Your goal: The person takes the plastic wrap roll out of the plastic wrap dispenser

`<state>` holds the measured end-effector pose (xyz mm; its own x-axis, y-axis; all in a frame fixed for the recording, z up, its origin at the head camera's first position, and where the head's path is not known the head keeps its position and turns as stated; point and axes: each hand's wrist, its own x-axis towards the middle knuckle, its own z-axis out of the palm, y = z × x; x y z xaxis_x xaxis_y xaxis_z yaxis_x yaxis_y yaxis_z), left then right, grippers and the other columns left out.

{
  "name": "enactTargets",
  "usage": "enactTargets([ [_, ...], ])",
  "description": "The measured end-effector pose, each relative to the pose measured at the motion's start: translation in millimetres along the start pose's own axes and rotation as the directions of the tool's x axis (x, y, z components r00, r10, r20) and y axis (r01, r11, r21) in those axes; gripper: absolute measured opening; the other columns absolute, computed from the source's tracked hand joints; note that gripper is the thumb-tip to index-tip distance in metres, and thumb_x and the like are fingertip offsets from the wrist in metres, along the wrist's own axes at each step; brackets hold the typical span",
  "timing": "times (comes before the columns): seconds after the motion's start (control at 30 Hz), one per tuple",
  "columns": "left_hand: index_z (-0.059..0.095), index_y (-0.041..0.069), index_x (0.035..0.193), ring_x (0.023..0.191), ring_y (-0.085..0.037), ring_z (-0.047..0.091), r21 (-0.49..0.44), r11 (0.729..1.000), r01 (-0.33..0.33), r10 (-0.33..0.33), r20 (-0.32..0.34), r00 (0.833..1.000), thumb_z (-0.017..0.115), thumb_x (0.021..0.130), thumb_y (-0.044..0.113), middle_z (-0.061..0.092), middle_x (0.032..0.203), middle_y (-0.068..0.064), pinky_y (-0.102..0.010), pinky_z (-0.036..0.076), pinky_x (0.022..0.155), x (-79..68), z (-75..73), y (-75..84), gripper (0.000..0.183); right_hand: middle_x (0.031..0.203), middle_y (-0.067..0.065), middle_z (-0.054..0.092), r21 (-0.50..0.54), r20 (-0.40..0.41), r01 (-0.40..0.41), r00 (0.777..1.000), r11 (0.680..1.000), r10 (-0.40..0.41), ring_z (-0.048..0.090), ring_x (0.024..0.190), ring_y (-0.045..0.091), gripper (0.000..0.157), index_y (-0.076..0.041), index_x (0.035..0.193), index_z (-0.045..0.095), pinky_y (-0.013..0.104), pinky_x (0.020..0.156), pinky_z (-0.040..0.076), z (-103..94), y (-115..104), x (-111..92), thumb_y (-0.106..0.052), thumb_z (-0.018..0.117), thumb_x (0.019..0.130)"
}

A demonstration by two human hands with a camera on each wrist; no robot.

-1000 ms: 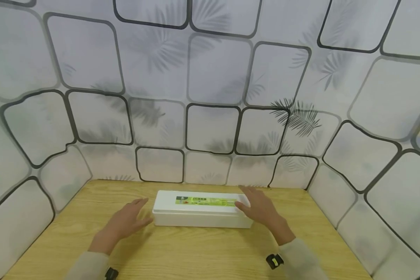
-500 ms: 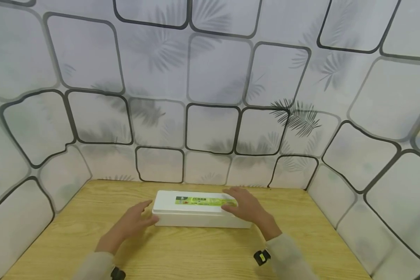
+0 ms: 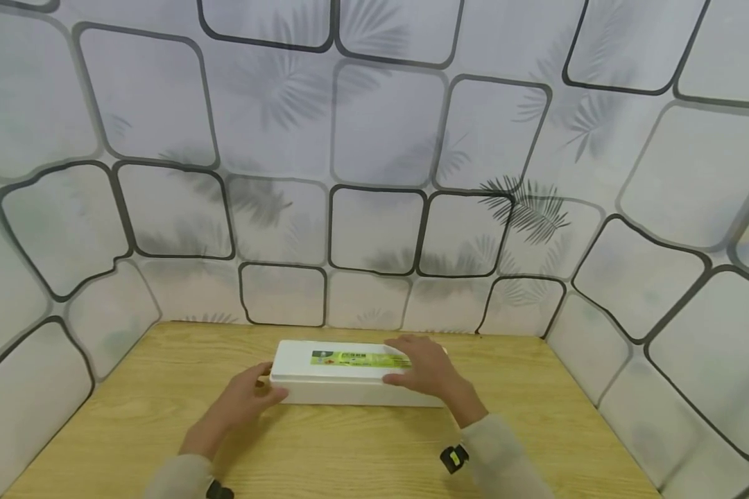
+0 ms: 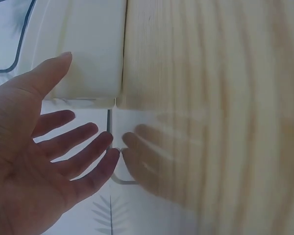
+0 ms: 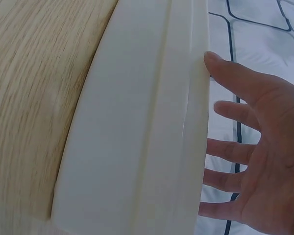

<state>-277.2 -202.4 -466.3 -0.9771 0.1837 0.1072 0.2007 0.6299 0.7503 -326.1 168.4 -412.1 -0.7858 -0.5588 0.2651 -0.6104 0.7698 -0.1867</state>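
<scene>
The right hand (image 3: 426,369) arches, spread-fingered, over a white box (image 3: 340,376).

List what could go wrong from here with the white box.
1. Uneven hold: the left hand is at the left end of the white box, the right hand over its top, so a lift might tilt it.
2. Slipping: neither hand is wrapped round it, so a push could slide it across the table.
</scene>
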Motion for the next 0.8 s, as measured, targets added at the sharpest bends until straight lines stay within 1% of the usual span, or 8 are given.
enactTargets([
  [0.1, 0.049, -0.008, 0.145, 0.115, -0.040, 0.068, -0.029, 1.000, 0.003, -0.004, -0.010, 1.000, 0.077, 0.094, 0.030, 0.058, 0.141, -0.032, -0.054, 0.057, 0.100, 1.0, 3.8, -1.0, 0.069, 0.139, 0.014, 0.066, -0.029, -0.004, 0.017, 1.000, 0.999, -0.017, 0.064, 0.124, 0.038, 0.070, -0.013, 0.142, 0.062, 0.060, 0.098, 0.055, 3.3, -2, 3, -0.051, 0.080, 0.085],
  [0.23, 0.050, -0.008, 0.144, 0.109, -0.039, 0.071, -0.066, 0.998, 0.021, -0.023, -0.028, 0.999, 0.078, 0.093, 0.027, 0.059, 0.139, -0.032, -0.047, 0.062, 0.092, 1.0, 7.4, -1.0, 0.067, 0.137, 0.013, 0.068, -0.029, -0.013, 0.031, 0.999, 0.999, -0.032, 0.066, 0.121, 0.037, 0.072, -0.013, 0.141, 0.063, 0.059, 0.096, 0.055, 6.1, -7, 6, -0.051, 0.082, 0.083],
  [0.4, 0.051, -0.008, 0.143, 0.107, -0.040, 0.072, -0.106, 0.994, 0.033, -0.038, -0.045, 0.998, 0.079, 0.093, 0.024, 0.061, 0.136, -0.031, -0.044, 0.065, 0.086, 0.8, 11.4, -0.2, 0.065, 0.138, 0.013, 0.067, 0.003, -0.001, 0.011, 1.000, 1.000, -0.011, 0.064, 0.122, 0.039, 0.073, -0.015, 0.141, 0.063, 0.065, 0.096, 0.052, 8.0, -12, 9, -0.052, 0.083, 0.082],
  [0.5, 0.052, -0.008, 0.142, 0.106, -0.041, 0.072, -0.110, 0.993, 0.039, -0.046, -0.060, 0.997, 0.079, 0.092, 0.022, 0.062, 0.133, -0.031, -0.044, 0.064, 0.087, 0.9, 13.0, 1.6, 0.065, 0.143, 0.012, 0.063, 0.046, 0.033, -0.031, 0.999, 0.998, 0.030, 0.060, 0.127, 0.043, 0.072, -0.019, 0.143, 0.062, 0.074, 0.103, 0.044, 9.7, -16, 10, -0.051, 0.083, 0.082],
  [0.63, 0.051, -0.008, 0.142, 0.104, -0.039, 0.073, -0.108, 0.993, 0.057, -0.066, -0.082, 0.994, 0.080, 0.091, 0.019, 0.064, 0.130, -0.030, -0.044, 0.064, 0.087, 0.6, 14.4, 3.4, 0.065, 0.149, 0.011, 0.059, 0.091, 0.081, -0.082, 0.994, 0.993, 0.075, 0.053, 0.135, 0.045, 0.073, -0.024, 0.146, 0.059, 0.085, 0.109, 0.027, 11.5, -19, 12, -0.049, 0.084, 0.082],
  [0.7, 0.051, -0.008, 0.143, 0.104, -0.039, 0.073, -0.116, 0.991, 0.061, -0.071, -0.089, 0.993, 0.080, 0.091, 0.018, 0.064, 0.130, -0.030, -0.043, 0.065, 0.085, 0.3, 14.8, 3.5, 0.065, 0.152, 0.012, 0.057, 0.094, 0.095, -0.088, 0.992, 0.992, 0.079, 0.051, 0.138, 0.046, 0.073, -0.025, 0.147, 0.059, 0.087, 0.109, 0.023, 12.0, -20, 13, -0.049, 0.084, 0.083],
  [0.8, 0.050, -0.008, 0.143, 0.102, -0.039, 0.074, -0.136, 0.989, 0.054, -0.068, -0.101, 0.993, 0.079, 0.091, 0.015, 0.065, 0.129, -0.031, -0.042, 0.065, 0.084, -0.1, 14.9, 3.0, 0.064, 0.154, 0.012, 0.055, 0.096, 0.109, -0.078, 0.992, 0.992, 0.068, 0.049, 0.140, 0.048, 0.070, -0.027, 0.146, 0.059, 0.089, 0.108, 0.020, 12.4, -20, 15, -0.047, 0.083, 0.084],
])
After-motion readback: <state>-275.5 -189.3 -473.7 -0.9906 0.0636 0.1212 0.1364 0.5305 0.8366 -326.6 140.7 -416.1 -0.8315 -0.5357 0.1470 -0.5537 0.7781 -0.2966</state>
